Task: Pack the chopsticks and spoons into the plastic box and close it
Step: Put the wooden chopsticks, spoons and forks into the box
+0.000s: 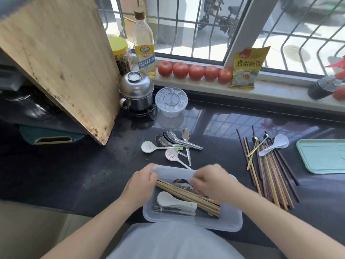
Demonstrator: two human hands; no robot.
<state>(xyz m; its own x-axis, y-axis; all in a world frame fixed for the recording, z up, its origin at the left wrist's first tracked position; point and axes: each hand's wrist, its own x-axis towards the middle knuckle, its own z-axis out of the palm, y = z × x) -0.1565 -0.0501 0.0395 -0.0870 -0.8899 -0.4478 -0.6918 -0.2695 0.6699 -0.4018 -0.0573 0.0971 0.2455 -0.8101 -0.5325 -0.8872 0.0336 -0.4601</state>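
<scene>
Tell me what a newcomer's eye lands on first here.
First, the two hands at the plastic box at the near counter edge: the left hand holds its far left corner, the right hand reaches inside over chopsticks and spoons. Next, the row of tomatoes on the windowsill, and the big wooden cutting board leaning at the left.

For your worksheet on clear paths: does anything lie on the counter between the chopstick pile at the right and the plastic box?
Nothing visible does. Bare dark counter separates the chopstick pile from the plastic box, whose top is open.
</scene>
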